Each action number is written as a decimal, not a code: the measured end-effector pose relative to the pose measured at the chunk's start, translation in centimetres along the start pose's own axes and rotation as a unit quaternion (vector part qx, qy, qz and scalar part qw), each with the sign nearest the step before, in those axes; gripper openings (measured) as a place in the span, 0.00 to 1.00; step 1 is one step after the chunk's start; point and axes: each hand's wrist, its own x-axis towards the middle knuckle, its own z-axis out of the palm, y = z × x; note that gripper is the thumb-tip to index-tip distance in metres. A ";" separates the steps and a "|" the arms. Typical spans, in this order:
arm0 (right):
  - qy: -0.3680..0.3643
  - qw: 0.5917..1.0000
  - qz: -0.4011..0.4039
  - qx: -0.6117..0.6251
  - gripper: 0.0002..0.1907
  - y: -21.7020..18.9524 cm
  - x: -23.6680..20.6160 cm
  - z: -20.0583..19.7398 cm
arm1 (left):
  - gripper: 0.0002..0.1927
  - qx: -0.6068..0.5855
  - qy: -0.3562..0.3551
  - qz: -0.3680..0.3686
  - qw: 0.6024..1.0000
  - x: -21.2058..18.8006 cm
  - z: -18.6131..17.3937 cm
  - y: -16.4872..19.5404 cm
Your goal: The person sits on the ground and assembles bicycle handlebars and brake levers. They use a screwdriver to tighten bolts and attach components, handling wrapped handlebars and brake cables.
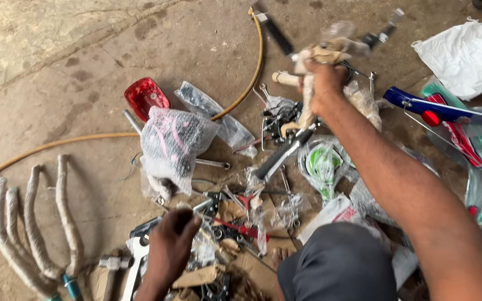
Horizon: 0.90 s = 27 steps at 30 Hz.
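You are gripping a paper-wrapped handlebar [308,92] in your right hand [324,83], fingers clenched round its upper bend at about 1 o'clock in the view. The bar is hanging down from your fist, its black grip [283,153] pointing toward 7 o'clock and hovering over the heap of parts. Keep your fist high on the wrapped bend, as you are doing, so that the crumpled paper is giving you friction; the wrapping looks loose and torn in places, so squeeze the tube beneath rather than the paper alone, and keep the dangling brake lever [383,33] and cable clear of the pile.

Your left hand [171,245] is reaching down at 7 o'clock into a litter of small metal fittings [224,220] and cardboard scraps; the fingers are curled, but whether they are pinching anything I cannot tell.

Working outward: a soft, lumpy bag [171,142] of clear plastic over something dark and pink is sitting at 10 o'clock from the middle, with a glossy red reflector [145,96] just beyond it. A thin yellow hose [252,67] is curving across the rough concrete floor [57,67]. At 8 o'clock, four bent tubes [34,223] bound in pale wrapping are lying side by side. At 3 o'clock, a shiny blue frame [414,103] and green mudguards in film are resting near a white sack [464,56].
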 end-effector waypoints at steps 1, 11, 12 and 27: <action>0.010 1.000 0.003 0.027 0.11 0.2 2.8 -0.3 | 0.21 0.020 -0.015 -0.030 0.999 0.2 0.5 -0.9; -0.002 0.946 -0.219 -0.239 0.13 2.8 20.6 -7.1 | 0.23 0.094 -0.024 -0.114 0.989 1.6 4.0 -9.3; -0.019 0.897 -0.228 -0.377 0.14 3.5 20.6 -8.5 | 0.24 0.078 -0.022 -0.115 0.990 1.4 4.0 -9.8; -0.077 0.553 -0.265 -0.786 0.11 5.2 15.8 -14.5 | 0.21 0.082 0.033 -0.024 0.996 -1.5 -1.1 -2.0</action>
